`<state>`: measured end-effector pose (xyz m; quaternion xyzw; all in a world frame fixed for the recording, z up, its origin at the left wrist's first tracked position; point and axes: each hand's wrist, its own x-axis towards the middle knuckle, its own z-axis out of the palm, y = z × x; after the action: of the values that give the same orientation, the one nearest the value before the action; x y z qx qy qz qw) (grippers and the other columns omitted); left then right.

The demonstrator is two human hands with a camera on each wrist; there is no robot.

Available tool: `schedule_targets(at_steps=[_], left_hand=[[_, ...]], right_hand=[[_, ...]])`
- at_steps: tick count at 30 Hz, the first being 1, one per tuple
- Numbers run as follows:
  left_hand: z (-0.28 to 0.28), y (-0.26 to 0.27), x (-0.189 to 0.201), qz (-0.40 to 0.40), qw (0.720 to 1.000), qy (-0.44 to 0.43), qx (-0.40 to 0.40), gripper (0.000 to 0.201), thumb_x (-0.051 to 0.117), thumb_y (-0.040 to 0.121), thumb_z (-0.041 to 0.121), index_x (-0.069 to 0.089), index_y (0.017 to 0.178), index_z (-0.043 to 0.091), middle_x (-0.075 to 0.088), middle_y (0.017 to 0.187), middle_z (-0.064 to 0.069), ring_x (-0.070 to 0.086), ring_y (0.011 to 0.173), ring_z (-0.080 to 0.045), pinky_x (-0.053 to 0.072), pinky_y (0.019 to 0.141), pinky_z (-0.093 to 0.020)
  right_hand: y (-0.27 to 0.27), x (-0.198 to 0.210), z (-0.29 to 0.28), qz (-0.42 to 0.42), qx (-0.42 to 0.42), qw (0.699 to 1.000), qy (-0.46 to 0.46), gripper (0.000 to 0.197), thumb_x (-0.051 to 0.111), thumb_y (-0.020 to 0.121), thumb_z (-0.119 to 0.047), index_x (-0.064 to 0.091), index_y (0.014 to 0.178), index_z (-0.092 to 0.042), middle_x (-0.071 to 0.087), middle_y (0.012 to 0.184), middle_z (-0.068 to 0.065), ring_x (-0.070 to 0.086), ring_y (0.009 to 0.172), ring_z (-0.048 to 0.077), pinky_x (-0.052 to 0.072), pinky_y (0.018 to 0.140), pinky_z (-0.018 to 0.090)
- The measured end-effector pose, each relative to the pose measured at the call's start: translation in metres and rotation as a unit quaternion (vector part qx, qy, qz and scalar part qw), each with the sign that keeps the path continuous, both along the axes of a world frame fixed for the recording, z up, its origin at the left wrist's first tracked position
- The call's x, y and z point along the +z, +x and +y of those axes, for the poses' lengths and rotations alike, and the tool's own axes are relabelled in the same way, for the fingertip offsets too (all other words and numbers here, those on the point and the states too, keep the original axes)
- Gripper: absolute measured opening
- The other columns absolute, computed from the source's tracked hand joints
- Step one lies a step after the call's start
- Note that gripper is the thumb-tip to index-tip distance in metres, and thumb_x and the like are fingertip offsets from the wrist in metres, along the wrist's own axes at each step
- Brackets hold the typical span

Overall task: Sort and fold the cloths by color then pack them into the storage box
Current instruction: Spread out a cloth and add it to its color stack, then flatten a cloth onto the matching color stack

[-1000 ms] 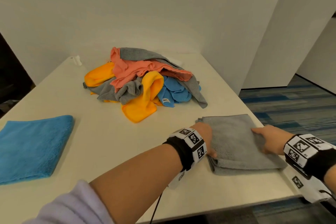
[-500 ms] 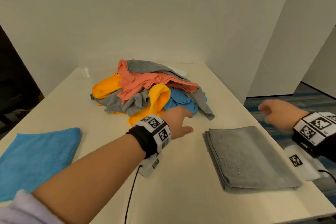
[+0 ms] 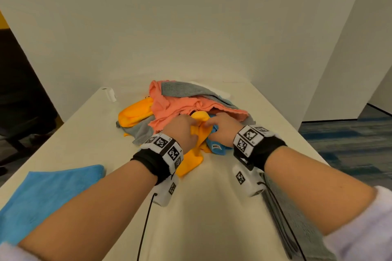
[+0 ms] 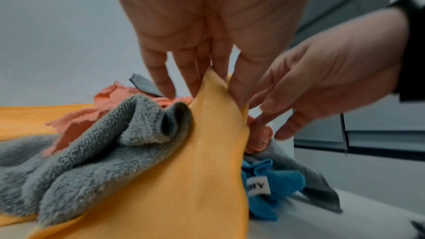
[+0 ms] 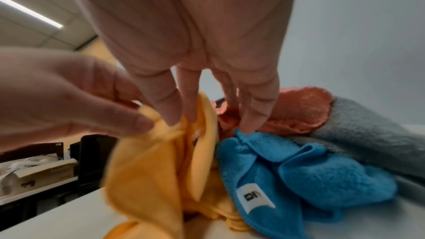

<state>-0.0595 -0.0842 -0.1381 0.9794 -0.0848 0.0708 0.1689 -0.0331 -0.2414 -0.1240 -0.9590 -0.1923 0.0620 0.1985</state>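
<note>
2 hands (image 3: pixel 182 129) (image 3: pixel 220 128) pinch 1 yellow cloth (image 3: pixel 196 144); 2 folded cloths (image 3: pixel 42 193) (image 3: pixel 297 218).

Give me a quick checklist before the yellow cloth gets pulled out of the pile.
1. Left hand on the yellow cloth: ok, its fingers pinch the raised fold.
2. Right hand gripping it too: cannot tell; fingers touch the cloth, but no grip shows.
3. Cloth free to lift: not ok, a crumpled gray cloth and the pink cloth lie over it.
4. Blue cloth in the pile: not ok, it lies against the yellow and may drag along.
5. Bare table in front for folding: ok.
6. Storage box: cannot tell, not in view.
</note>
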Motion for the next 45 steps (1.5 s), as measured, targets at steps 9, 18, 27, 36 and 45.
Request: schedule_targets(at_steps=[9, 18, 27, 36, 45], left_hand=[[0.015, -0.013, 0.028, -0.123, 0.986, -0.108, -0.009, 0.052, 0.062, 0.074, -0.004, 0.047, 0.120, 0.016, 0.042, 0.121, -0.002, 0.049, 0.104, -0.020, 0.045, 0.076, -0.031], [0.048, -0.055, 0.082, -0.231, 0.946, -0.225, -0.043, 0.014, 0.053, 0.093, 0.015, 0.059, 0.097, 0.027, 0.062, 0.093, 0.011, 0.055, 0.083, -0.004, 0.038, 0.070, -0.013], [0.037, -0.089, 0.118, -0.170, 0.930, -0.320, -0.067, 0.046, 0.051, 0.096, 0.034, 0.050, 0.070, -0.003, 0.035, 0.059, -0.005, 0.033, 0.051, -0.011, 0.027, 0.050, -0.026], [0.013, -0.127, 0.134, -0.107, 0.958, -0.240, -0.117, 0.014, 0.073, 0.080, 0.031, 0.072, 0.089, 0.020, 0.070, 0.075, -0.007, 0.062, 0.068, -0.023, 0.051, 0.067, -0.034], [0.068, -0.138, 0.162, -0.077, 0.995, -0.042, -0.056, 0.025, 0.060, 0.089, 0.036, 0.065, 0.080, 0.013, 0.059, 0.072, -0.006, 0.054, 0.066, -0.017, 0.043, 0.062, -0.030]], right_hand=[[-0.008, 0.039, 0.004, -0.188, -0.067, 0.951, 0.238, 0.014, 0.068, 0.084, -0.021, 0.070, 0.097, -0.020, 0.053, 0.080, -0.017, 0.045, 0.070, 0.001, 0.035, 0.074, 0.021], [-0.037, 0.085, -0.059, -0.239, -0.077, 0.938, 0.239, 0.019, 0.069, 0.079, -0.009, 0.058, 0.090, -0.020, 0.054, 0.087, -0.015, 0.049, 0.087, 0.011, 0.033, 0.074, 0.022], [-0.067, 0.103, -0.065, -0.247, -0.070, 0.945, 0.201, 0.012, 0.052, 0.094, -0.034, 0.058, 0.096, -0.024, 0.058, 0.106, 0.000, 0.053, 0.097, 0.016, 0.046, 0.082, 0.032], [-0.108, 0.111, -0.007, -0.248, 0.068, 0.960, 0.108, 0.008, 0.057, 0.084, -0.023, 0.061, 0.086, -0.018, 0.059, 0.096, 0.001, 0.057, 0.092, 0.019, 0.046, 0.076, 0.031], [-0.077, 0.114, -0.074, -0.300, -0.075, 0.947, 0.082, 0.012, 0.045, 0.092, -0.008, 0.053, 0.101, -0.009, 0.053, 0.082, 0.004, 0.048, 0.075, 0.021, 0.032, 0.062, 0.029]])
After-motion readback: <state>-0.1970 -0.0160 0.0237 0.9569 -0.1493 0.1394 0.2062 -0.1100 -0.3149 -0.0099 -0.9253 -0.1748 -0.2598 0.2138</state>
